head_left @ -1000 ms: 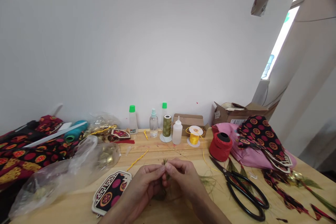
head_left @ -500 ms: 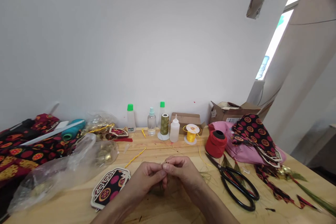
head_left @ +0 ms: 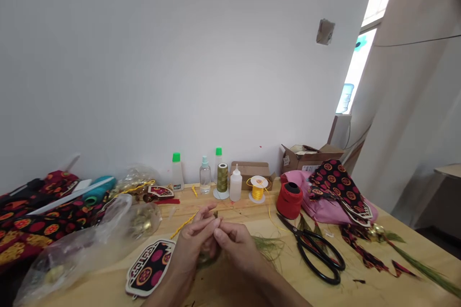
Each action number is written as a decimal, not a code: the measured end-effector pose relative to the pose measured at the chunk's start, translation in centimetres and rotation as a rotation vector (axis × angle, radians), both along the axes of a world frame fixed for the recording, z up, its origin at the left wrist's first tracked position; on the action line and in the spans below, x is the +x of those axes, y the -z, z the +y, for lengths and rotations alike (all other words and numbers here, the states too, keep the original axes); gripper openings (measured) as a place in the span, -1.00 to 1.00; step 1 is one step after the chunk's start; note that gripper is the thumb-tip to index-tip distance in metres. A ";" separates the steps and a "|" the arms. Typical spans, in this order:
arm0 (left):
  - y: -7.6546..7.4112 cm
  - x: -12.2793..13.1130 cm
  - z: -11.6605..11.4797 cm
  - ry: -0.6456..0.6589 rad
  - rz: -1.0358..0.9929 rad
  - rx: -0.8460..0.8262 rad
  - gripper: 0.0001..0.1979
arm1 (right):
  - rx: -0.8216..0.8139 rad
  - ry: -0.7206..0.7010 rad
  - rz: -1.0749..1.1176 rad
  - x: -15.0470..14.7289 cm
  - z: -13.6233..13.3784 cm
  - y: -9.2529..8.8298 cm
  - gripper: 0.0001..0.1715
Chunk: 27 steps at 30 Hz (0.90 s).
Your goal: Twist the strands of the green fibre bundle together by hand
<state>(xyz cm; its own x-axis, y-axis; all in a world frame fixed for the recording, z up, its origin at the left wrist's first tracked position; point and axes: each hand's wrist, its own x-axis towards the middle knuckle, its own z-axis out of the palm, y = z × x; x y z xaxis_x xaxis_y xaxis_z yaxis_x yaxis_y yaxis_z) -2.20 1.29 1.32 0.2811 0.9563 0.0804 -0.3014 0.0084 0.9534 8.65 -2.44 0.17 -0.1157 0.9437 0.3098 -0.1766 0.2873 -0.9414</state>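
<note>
My left hand (head_left: 196, 240) and my right hand (head_left: 234, 242) meet over the wooden table (head_left: 360, 292), fingers pinched together on a small bundle of thin green fibres (head_left: 215, 214) whose tip sticks up between them. More loose green fibres (head_left: 270, 245) lie just right of my right hand. A patterned fabric patch (head_left: 149, 267) lies left of my left wrist. Black scissors (head_left: 315, 252) rest to the right.
Along the wall stand green-capped bottles (head_left: 176, 171), a clear spray bottle (head_left: 205, 176), an olive thread cone (head_left: 222, 178), a white squeeze bottle (head_left: 235, 183) and a yellow cord spool (head_left: 257, 189). A red spool (head_left: 289, 200), patterned cloth (head_left: 334, 182) and a cardboard box (head_left: 306, 156) sit right; a plastic bag (head_left: 82, 242) left.
The view has swung rightward and down a little. My left hand has risen above the right, still pinching the fibres; the hands have shifted slightly left in the picture.
</note>
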 end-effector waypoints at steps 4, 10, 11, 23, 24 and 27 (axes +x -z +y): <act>0.2 -0.2 -0.1 0.202 -0.250 -0.243 -0.93 | -0.043 -0.016 -0.019 0.0 0.7 1.0 -0.47; -0.2 -1.3 0.3 0.129 -0.588 -0.449 -0.79 | -0.104 -0.101 -0.046 0.3 0.5 1.4 -0.52; -0.3 -1.6 0.5 0.106 -0.644 -0.464 -0.77 | -0.112 -0.113 -0.059 0.4 0.3 1.2 -0.53; -1.3 -5.2 2.6 0.130 -0.937 -0.383 -0.73 | -0.097 0.102 -0.255 3.8 0.1 -0.1 -0.48; -1.3 -5.5 2.7 0.131 -0.945 -0.380 -0.74 | -0.075 0.194 -0.253 4.2 0.4 -0.2 -0.46; -1.2 -5.9 2.9 0.138 -0.960 -0.370 -0.76 | -0.022 0.407 -0.296 5.1 1.2 -0.2 -0.37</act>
